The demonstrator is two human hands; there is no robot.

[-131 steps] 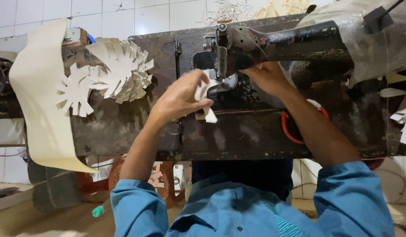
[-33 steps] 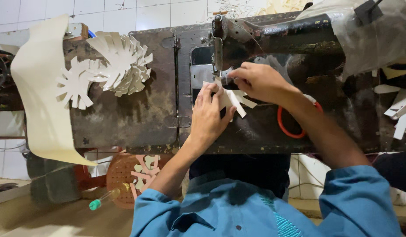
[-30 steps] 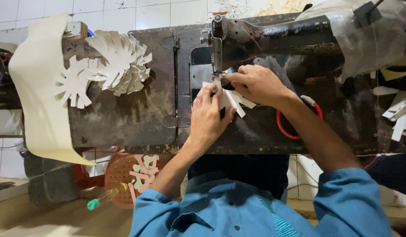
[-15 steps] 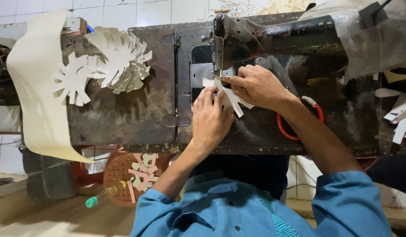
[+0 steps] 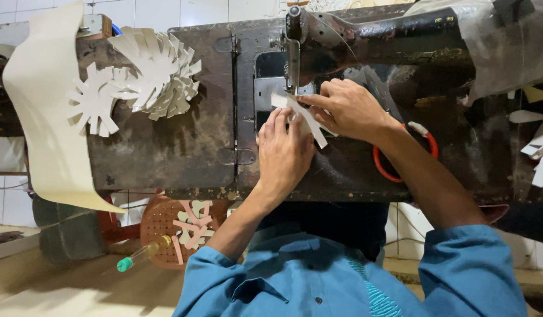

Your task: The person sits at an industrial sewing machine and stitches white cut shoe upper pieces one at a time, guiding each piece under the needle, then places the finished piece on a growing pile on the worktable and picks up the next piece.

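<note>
My left hand [image 5: 283, 149] lies flat on a small white cut strip piece [image 5: 309, 122] on the bed of a dark old sewing machine [image 5: 365, 41], fingers pointing at the needle [image 5: 294, 64]. My right hand [image 5: 348, 108] pinches the same white piece from the right, just beside the needle bar. The piece sits under the presser foot area, partly hidden by both hands.
A pile of white star-shaped cut pieces [image 5: 148, 73] lies on the worn dark table [image 5: 166, 152] at the left. A large cream sheet [image 5: 45, 117] hangs over the left edge. An orange ring [image 5: 395, 173] lies at the right. A perforated stool [image 5: 166, 229] with scraps stands below.
Both hands stay at the needle. The left hand has slid slightly up and flattened on the white piece; the right hand holds its pinch by the needle bar.
</note>
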